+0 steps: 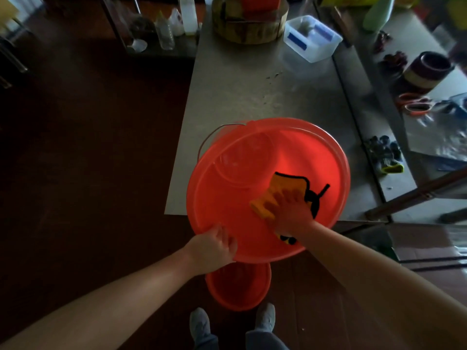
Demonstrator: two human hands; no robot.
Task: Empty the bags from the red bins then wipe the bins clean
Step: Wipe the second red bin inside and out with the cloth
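Observation:
A large red bin (227, 210) with a metal handle leans over the near edge of the steel table (247, 92), its opening tilted toward me. My left hand (214, 248) grips its near rim. Inside the bin, my right hand (290, 208) presses a yellow cloth with black trim (285, 188) flat against the inner wall, fingers spread on the cloth. A second, smaller red bin (237, 289) stands on the floor below, between the table and my feet. No bag shows in either bin.
At the table's far end stand a round wooden block (250, 24) and a clear plastic tub (312, 37). A side counter on the right holds gloves (386, 155), orange scissors (414, 103) and a dark bowl (429, 69). Bottles (188, 13) sit at far left. Dark floor lies left.

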